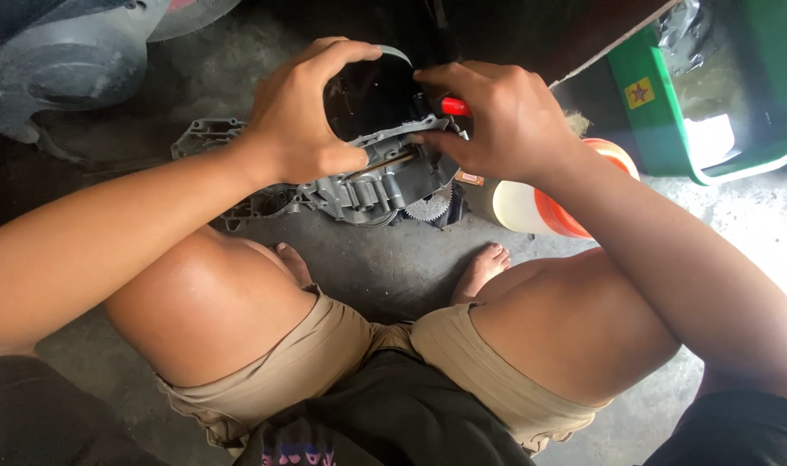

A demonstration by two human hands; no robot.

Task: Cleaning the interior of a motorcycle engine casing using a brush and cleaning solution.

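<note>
From the head camera, a rough grey concrete floor point(385, 267), stained dark and dusty, fills the scene, brightly lit at the right and in deep shadow at the far side. The person squats on it, bare knees and feet near. Standing on the floor beyond the feet is a grey metal engine cover point(372, 185), its ribbed edge and a small gear facing near. The left hand point(303, 121) has its fingers closed around the cover's curved far-left rim. The right hand point(497, 116) grips a red-handled tool point(454, 107), fingers closed, and touches the cover's right edge. Just right of the cover stands an orange and white plastic container point(548, 207). A green bin point(669, 112) sits far right; a grey vehicle body point(65, 60) lies far left.
</note>
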